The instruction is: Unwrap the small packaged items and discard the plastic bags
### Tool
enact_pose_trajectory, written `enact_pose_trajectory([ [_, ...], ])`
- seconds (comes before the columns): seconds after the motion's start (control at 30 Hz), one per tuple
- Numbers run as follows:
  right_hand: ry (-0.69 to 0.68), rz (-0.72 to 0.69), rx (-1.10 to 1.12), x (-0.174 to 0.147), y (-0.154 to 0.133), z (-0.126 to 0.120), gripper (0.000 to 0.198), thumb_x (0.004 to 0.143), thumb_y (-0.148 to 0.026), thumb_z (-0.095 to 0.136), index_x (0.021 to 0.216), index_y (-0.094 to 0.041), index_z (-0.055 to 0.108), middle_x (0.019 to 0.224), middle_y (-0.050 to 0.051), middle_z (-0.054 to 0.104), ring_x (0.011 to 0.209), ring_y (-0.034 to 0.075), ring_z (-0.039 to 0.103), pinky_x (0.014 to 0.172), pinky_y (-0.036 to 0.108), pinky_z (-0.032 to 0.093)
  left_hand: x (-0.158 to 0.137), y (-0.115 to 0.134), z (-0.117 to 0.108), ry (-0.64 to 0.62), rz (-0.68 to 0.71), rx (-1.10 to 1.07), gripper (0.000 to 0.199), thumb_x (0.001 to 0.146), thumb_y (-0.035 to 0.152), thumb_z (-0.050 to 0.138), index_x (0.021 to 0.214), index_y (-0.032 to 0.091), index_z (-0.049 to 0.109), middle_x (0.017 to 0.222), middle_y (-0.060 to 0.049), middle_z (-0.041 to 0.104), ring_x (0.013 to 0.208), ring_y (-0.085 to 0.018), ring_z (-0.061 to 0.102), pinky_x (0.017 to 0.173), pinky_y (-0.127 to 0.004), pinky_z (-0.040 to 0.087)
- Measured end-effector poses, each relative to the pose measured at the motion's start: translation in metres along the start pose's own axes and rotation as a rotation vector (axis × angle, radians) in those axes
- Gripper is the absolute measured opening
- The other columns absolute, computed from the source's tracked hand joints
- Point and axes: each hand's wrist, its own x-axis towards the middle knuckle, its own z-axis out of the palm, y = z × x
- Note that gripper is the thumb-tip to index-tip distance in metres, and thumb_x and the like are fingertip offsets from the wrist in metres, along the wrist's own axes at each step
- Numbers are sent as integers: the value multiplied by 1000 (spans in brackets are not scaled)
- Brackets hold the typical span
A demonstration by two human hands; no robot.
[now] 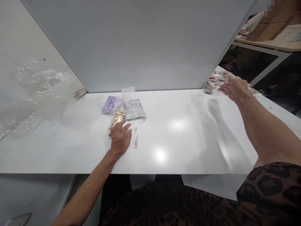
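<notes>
My left hand (pixel 120 138) lies on the white table with its fingers apart, the fingertips touching the near end of a gold shiny packet (pixel 119 116). Just behind that packet are a purple packet (pixel 111 105) and a silver-grey packet in clear bubble-like plastic (pixel 134 109). At the far right, my right hand (pixel 236 88) reaches over a pile of small clear-wrapped packets (pixel 217 80), some with red parts. Its fingers are stretched out and nothing shows in them. What exactly the wrapped packets contain cannot be made out.
Crumpled clear plastic bags (pixel 47 94) cover the left side of the white table (pixel 178 147). A tall grey panel (pixel 145 47) stands along the back edge. Beyond it on the right is another table (pixel 282 46) with a cardboard box (pixel 270 28) and part of a person.
</notes>
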Motion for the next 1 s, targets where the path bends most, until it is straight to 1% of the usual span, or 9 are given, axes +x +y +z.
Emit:
enact_pose_trajectory([
  [0.1, 14, 195, 123, -32, 0, 42, 34, 85, -54, 71, 84, -28, 49, 83, 5, 58, 81, 24, 64, 78, 51, 59, 2, 3, -1, -49, -65, -37, 28, 99, 27, 55, 118, 22, 75, 138, -15, 69, 128, -32, 62, 109, -52, 44],
  [0.23, -256, 225, 179, -122, 3, 100, 41, 62, -46, 89, 86, -23, 65, 83, 5, 67, 75, 22, 68, 70, 44, 60, 8, 13, -7, -124, -214, -45, 33, 96, 27, 57, 124, 23, 74, 150, -16, 61, 139, -37, 53, 112, -57, 41],
  [0.33, -411, 190, 219, -175, -12, 131, 46, 57, -50, 92, 89, -24, 72, 85, 5, 71, 74, 22, 68, 66, 40, 58, 15, 17, -13, -124, -347, 8, 41, 95, 26, 60, 135, 24, 68, 163, -16, 49, 150, -39, 41, 117, -59, 35],
  [0.53, -585, -110, 101, -216, -73, 201, 52, 74, -63, 79, 106, -23, 71, 104, 10, 72, 95, 28, 69, 87, 49, 58, 21, -2, -20, -82, -642, 68, 61, 94, 30, 63, 153, 24, 51, 172, -18, 32, 155, -39, 32, 119, -57, 34],
  [0.67, -551, -453, -195, -226, -109, 263, 66, 84, -63, 69, 132, -19, 64, 144, 21, 60, 130, 40, 56, 105, 59, 50, 18, -17, -20, -132, -704, -32, 64, 95, 34, 61, 157, 24, 45, 157, -19, 53, 144, -37, 47, 115, -55, 37],
  [0.73, -503, -515, -320, -226, -122, 287, 78, 84, -60, 68, 147, -17, 53, 155, 24, 51, 141, 45, 45, 111, 63, 43, 18, -19, -19, -187, -702, -107, 62, 98, 33, 56, 158, 24, 42, 141, -17, 66, 133, -34, 57, 112, -52, 39],
  [0.83, -482, -469, -384, -223, -131, 304, 74, 84, -52, 66, 146, -14, 52, 144, 23, 60, 138, 43, 49, 110, 59, 43, 19, -18, -19, -239, -691, -158, 59, 101, 29, 49, 159, 24, 40, 130, -14, 72, 126, -31, 62, 108, -48, 41],
  [0.93, -518, -455, -335, -226, -128, 296, 40, 87, -48, 60, 113, -18, 68, 103, 15, 73, 106, 34, 65, 96, 49, 52, 19, -14, -19, -205, -676, -106, 58, 101, 31, 51, 157, 20, 44, 137, -17, 68, 128, -33, 59, 107, -48, 41],
  [1.0, -512, -512, -281, -236, -119, 280, 28, 89, -45, 58, 98, -21, 67, 92, 12, 72, 92, 30, 65, 87, 45, 54, 18, -12, -20, -155, -653, -73, 56, 102, 34, 53, 155, 20, 48, 145, -17, 63, 131, -33, 55, 108, -47, 41],
])
